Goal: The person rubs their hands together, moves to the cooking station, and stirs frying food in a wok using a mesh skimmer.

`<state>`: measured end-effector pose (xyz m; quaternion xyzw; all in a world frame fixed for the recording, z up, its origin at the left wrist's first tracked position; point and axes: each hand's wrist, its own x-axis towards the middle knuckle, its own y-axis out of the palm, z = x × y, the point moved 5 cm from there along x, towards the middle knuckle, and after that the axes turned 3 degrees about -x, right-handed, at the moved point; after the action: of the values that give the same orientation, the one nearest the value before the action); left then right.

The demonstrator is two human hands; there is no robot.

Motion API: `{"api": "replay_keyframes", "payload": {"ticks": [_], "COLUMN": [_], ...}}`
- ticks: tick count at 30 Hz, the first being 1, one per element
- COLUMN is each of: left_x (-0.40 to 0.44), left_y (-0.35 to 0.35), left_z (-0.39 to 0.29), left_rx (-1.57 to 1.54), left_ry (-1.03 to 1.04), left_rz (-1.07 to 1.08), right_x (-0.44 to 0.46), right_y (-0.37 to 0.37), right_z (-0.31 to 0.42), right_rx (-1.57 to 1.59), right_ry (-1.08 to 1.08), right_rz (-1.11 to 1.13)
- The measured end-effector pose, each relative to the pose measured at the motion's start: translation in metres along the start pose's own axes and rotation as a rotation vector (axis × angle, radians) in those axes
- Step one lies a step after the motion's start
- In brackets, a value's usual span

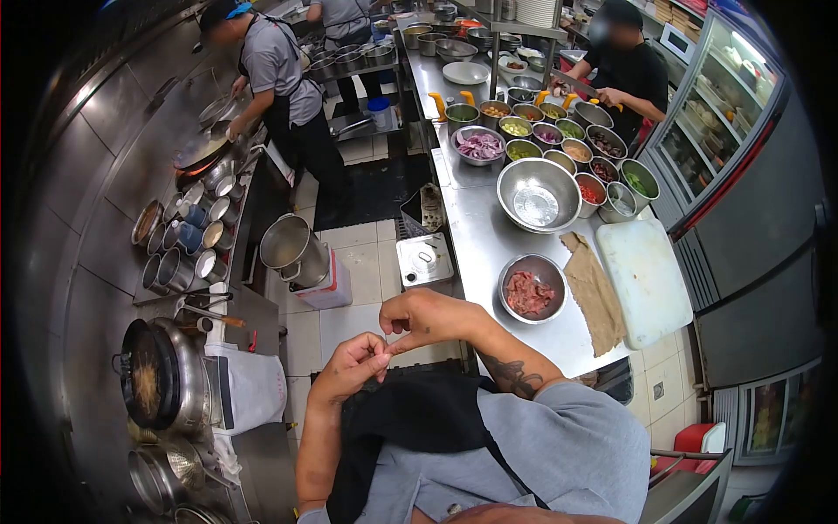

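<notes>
I've got left hand and right hand meeting, fingers bent, whether pinching anything I can't tell. Meat's near right in its bowl; swinging that right forearm wide could knock it.

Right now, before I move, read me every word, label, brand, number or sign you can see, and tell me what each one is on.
No text can be read here.
Red-and-white container under the tall pot: any print is too small and blurred.
Glass-door fridge: nothing legible.
Microwave: too small to read.
Forearm tattoo: no readable letters.
</notes>
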<state>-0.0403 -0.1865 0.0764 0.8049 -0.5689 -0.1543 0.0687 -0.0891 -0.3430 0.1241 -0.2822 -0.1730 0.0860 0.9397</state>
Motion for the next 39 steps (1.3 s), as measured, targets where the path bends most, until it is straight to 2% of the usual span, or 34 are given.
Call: {"api": "replay_keyframes", "payload": {"ticks": [9, 15, 24, 39], "left_x": [0.001, 0.002, 0.003, 0.003], "left_y": [-0.003, -0.001, 0.003, 0.007], "left_z": [0.005, 0.0, -0.002, 0.003], "left_rx": [-0.044, 0.139, 0.193, -0.02], "left_ry": [-0.007, -0.008, -0.013, -0.014], "left_rz": [0.029, -0.117, -0.139, -0.008], "right_x": [0.0, -0.002, -0.003, -0.002], "right_y": [0.001, -0.001, -0.001, -0.002], "right_z": [-0.001, -0.005, -0.01, -0.005], "right_rx": [-0.021, -0.088, -0.112, 0.01], "right_ry": [-0.009, 0.004, 0.027, -0.006], "right_rz": [0.018, -0.028, -0.025, 0.017]}}
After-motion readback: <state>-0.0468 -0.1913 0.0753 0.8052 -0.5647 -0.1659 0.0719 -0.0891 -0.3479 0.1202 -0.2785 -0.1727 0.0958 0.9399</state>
